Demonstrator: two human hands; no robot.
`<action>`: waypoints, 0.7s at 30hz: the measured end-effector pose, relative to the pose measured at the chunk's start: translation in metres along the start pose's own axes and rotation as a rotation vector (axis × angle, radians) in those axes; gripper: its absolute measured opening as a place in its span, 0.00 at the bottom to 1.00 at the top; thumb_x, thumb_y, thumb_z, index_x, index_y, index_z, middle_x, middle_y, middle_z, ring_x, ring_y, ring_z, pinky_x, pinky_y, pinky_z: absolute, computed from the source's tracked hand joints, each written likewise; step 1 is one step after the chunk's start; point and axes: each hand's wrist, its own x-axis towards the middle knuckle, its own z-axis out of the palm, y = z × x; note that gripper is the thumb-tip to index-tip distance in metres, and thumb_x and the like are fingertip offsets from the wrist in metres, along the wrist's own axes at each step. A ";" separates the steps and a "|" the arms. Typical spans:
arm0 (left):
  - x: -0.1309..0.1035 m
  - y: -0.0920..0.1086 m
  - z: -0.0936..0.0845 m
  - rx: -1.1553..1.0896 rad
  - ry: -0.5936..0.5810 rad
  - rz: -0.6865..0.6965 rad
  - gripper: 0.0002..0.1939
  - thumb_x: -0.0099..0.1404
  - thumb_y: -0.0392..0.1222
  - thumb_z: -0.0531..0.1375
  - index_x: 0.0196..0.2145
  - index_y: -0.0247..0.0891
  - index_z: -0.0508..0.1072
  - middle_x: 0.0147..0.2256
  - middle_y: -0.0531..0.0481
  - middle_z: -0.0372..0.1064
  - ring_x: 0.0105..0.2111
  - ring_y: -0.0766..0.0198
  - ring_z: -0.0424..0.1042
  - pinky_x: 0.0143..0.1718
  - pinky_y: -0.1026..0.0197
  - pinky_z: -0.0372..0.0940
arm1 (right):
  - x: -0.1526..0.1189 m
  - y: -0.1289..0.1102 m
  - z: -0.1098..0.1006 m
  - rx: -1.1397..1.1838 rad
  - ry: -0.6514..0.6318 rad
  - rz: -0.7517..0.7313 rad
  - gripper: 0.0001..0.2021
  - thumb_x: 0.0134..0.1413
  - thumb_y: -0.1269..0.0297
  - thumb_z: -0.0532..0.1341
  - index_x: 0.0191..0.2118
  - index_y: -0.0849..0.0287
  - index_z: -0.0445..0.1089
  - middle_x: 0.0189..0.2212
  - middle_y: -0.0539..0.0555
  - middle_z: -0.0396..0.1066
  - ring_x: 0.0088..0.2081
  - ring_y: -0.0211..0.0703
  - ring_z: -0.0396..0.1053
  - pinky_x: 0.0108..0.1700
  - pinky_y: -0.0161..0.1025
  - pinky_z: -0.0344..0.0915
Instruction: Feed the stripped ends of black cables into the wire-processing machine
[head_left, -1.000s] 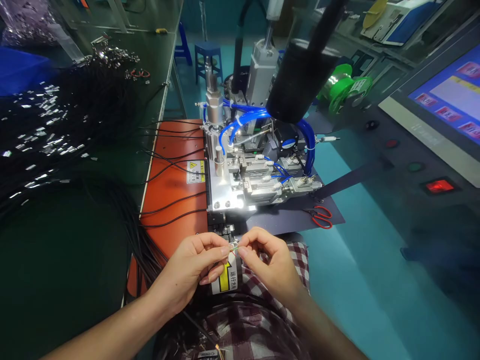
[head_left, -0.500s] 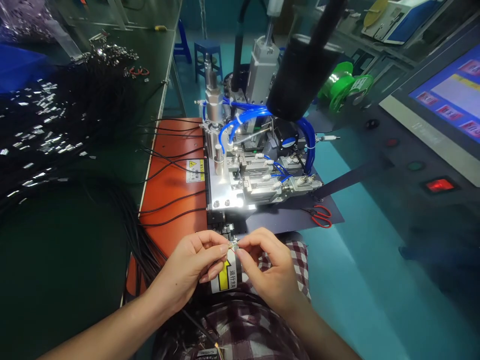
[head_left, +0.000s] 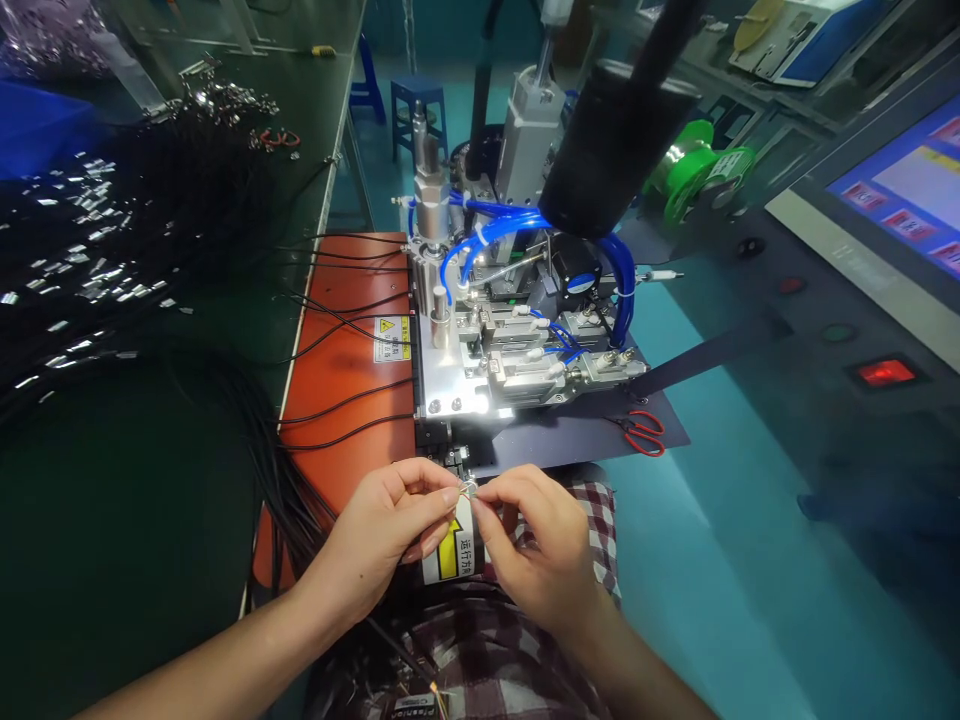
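My left hand is closed in a pinch on the thin coloured wires of a cable end. From the other side, my right hand pinches the tips of the same wires between thumb and forefinger. Both hands are at the near end of the machine, just above a white and yellow arrow label. A black cable with bare coloured wire ends lies over the checked cloth on my lap. The wires' exact tips are partly hidden by my fingers.
Black cables run across the orange plate into the machine. A large cable bundle covers the table at left. Red-handled scissors lie on the dark plate. A control screen and a green spool stand at right.
My right hand's fingers have shifted slightly at the wires, while my left hand keeps its pinch. The whole view has moved a little.
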 end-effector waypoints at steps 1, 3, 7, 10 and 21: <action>0.000 -0.001 0.000 0.004 0.002 0.000 0.09 0.60 0.43 0.60 0.30 0.34 0.69 0.13 0.61 0.52 0.15 0.74 0.46 0.18 0.67 0.41 | 0.000 0.000 0.000 -0.001 -0.004 0.000 0.05 0.54 0.74 0.59 0.33 0.56 0.66 0.26 0.51 0.70 0.27 0.40 0.65 0.31 0.40 0.60; 0.000 -0.002 -0.001 0.009 0.001 0.002 0.09 0.61 0.43 0.60 0.30 0.34 0.69 0.13 0.61 0.53 0.15 0.74 0.46 0.18 0.67 0.42 | 0.001 0.000 0.000 -0.004 -0.013 -0.010 0.05 0.54 0.74 0.59 0.32 0.57 0.66 0.26 0.51 0.69 0.27 0.41 0.65 0.31 0.40 0.59; 0.000 -0.003 -0.002 0.015 -0.002 0.015 0.08 0.61 0.43 0.60 0.31 0.34 0.70 0.13 0.61 0.54 0.16 0.74 0.47 0.18 0.67 0.42 | 0.002 -0.001 0.000 0.018 -0.025 0.006 0.05 0.54 0.74 0.59 0.31 0.57 0.66 0.26 0.51 0.69 0.27 0.40 0.64 0.31 0.39 0.58; 0.000 -0.003 -0.003 0.022 0.005 0.023 0.09 0.61 0.44 0.60 0.32 0.34 0.70 0.14 0.61 0.54 0.16 0.74 0.48 0.18 0.67 0.42 | 0.002 -0.001 0.001 0.105 -0.035 0.092 0.04 0.54 0.73 0.59 0.31 0.57 0.66 0.26 0.50 0.67 0.25 0.38 0.62 0.29 0.38 0.59; 0.002 -0.006 -0.002 0.057 0.003 0.009 0.10 0.59 0.45 0.61 0.32 0.34 0.71 0.14 0.60 0.55 0.16 0.74 0.49 0.18 0.68 0.42 | 0.009 -0.007 -0.009 -0.164 -0.159 -0.034 0.05 0.58 0.70 0.54 0.30 0.58 0.64 0.25 0.51 0.66 0.26 0.40 0.61 0.30 0.39 0.54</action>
